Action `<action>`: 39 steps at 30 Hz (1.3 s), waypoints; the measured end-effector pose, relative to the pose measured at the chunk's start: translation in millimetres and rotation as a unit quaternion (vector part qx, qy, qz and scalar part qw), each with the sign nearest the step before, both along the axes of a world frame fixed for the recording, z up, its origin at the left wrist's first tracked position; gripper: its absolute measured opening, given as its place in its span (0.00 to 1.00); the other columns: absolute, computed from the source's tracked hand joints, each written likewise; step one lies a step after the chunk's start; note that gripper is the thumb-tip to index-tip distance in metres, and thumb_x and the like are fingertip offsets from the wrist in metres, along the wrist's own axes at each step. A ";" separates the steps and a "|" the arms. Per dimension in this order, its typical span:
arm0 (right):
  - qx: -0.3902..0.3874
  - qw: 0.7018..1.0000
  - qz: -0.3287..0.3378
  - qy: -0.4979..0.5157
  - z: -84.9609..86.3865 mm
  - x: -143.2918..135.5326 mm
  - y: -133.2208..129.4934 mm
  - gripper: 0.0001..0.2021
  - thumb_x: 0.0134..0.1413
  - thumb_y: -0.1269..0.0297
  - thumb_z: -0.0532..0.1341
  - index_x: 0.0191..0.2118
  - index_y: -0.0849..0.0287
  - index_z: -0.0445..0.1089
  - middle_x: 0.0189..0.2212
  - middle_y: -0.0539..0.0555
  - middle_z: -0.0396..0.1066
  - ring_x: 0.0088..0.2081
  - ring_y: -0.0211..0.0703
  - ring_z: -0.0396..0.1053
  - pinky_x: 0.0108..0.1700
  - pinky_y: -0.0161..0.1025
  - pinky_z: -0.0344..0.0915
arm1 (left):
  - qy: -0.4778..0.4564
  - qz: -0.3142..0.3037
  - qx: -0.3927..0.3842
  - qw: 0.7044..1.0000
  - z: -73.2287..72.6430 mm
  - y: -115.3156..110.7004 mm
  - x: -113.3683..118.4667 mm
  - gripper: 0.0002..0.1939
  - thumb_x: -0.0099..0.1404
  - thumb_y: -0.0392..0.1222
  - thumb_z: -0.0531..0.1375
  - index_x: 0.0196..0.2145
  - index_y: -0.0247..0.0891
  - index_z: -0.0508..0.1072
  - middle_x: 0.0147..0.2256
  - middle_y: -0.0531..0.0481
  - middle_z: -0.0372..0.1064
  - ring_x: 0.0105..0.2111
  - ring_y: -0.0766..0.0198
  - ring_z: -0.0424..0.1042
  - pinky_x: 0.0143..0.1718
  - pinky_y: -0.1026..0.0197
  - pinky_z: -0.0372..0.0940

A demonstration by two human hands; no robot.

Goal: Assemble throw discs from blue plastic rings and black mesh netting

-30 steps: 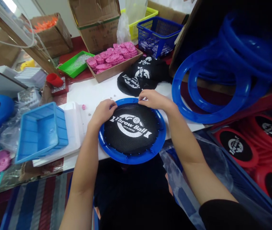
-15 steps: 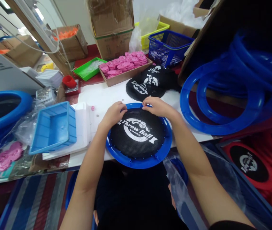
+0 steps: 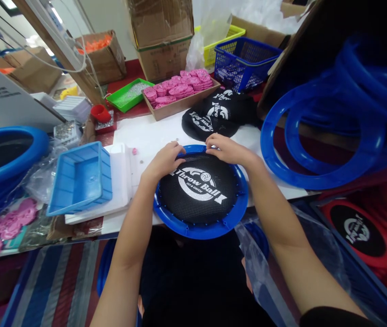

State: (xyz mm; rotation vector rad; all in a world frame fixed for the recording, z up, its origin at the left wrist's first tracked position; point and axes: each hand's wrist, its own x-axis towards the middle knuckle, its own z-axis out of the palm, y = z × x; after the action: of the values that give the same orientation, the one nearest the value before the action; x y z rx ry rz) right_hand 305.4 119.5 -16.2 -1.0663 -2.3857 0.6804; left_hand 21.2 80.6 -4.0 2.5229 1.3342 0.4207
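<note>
A blue ring [image 3: 202, 230] with a black mesh disc [image 3: 193, 206] printed "Throw Ball" lies at the table's front edge, near my body. My left hand [image 3: 169, 159] is at the ring's upper left, thumb and fingers closed on the rim and mesh edge. At the upper right of the rim, my right hand [image 3: 225, 148] pinches the same edge with thumb and index finger. Small pegs line the inner side of the ring. Just beyond my hands lie loose black printed discs [image 3: 210, 116].
Light blue bin [image 3: 81, 179] at left on white foam [image 3: 121, 175]; pink pieces in a cardboard tray [image 3: 181, 88], green tray [image 3: 128, 94] and blue basket [image 3: 246, 61] at the back. Blue rings [image 3: 271, 150] at right, red discs [image 3: 359, 231] lower right.
The view has shifted slightly. The left thumb and index finger are a little farther apart than before; both hands remain at the top of the ring.
</note>
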 end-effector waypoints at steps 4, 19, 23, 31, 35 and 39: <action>-0.005 1.000 0.007 -0.003 3.7 2.0 -2.2 0.06 0.64 0.61 0.61 0.37 0.55 0.74 0.47 0.58 0.73 0.47 0.52 0.72 0.55 0.52 0.68 | 0.036 -0.015 0.004 0.999 -0.6 -0.3 0.2 0.09 0.72 0.40 0.65 0.49 0.38 0.79 0.48 0.40 0.72 0.51 0.49 0.72 0.57 0.47 0.69; 0.013 0.997 -0.043 -0.063 6.0 -2.6 -2.1 0.07 0.66 0.65 0.60 0.34 0.55 0.72 0.38 0.58 0.76 0.42 0.51 0.72 0.49 0.48 0.68 | -0.130 0.039 -0.031 0.990 -7.1 10.7 -1.8 0.08 0.72 0.35 0.62 0.38 0.42 0.82 0.40 0.47 0.80 0.43 0.57 0.77 0.54 0.52 0.70; 0.000 0.994 -0.069 -0.089 5.1 -7.8 -2.3 0.08 0.66 0.67 0.59 0.35 0.57 0.74 0.40 0.60 0.77 0.43 0.51 0.73 0.49 0.47 0.67 | -0.155 0.051 -0.033 0.986 -10.1 13.9 0.8 0.08 0.71 0.36 0.62 0.38 0.42 0.83 0.42 0.47 0.83 0.44 0.56 0.78 0.56 0.51 0.71; 0.015 0.993 -0.080 -0.082 -1.4 -9.4 0.7 0.08 0.64 0.67 0.61 0.33 0.56 0.74 0.39 0.59 0.77 0.41 0.51 0.72 0.48 0.47 0.69 | -0.215 0.083 -0.131 0.964 -10.4 30.4 -0.8 0.07 0.66 0.38 0.64 0.35 0.42 0.85 0.40 0.47 0.85 0.42 0.54 0.81 0.54 0.49 0.73; 0.019 0.995 -0.071 -0.071 -4.8 -6.6 2.5 0.07 0.63 0.66 0.62 0.32 0.56 0.75 0.38 0.58 0.77 0.41 0.51 0.71 0.48 0.47 0.69 | -0.233 0.082 -0.167 0.954 -11.1 37.3 -3.2 0.06 0.64 0.38 0.65 0.35 0.41 0.85 0.38 0.47 0.84 0.41 0.55 0.81 0.51 0.50 0.74; 0.013 0.996 -0.068 -0.062 -7.9 -4.6 3.8 0.07 0.64 0.65 0.63 0.32 0.56 0.75 0.40 0.59 0.75 0.42 0.51 0.71 0.50 0.48 0.69 | -0.215 0.077 -0.143 0.963 -14.4 37.3 -2.4 0.07 0.63 0.37 0.65 0.35 0.41 0.85 0.39 0.47 0.85 0.42 0.55 0.81 0.54 0.49 0.73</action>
State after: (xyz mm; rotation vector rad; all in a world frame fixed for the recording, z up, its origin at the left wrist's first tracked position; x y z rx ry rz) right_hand 300.7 123.4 -24.0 -1.2795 -2.3917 0.5486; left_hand 18.9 118.0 -18.4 1.9576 1.3095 0.7058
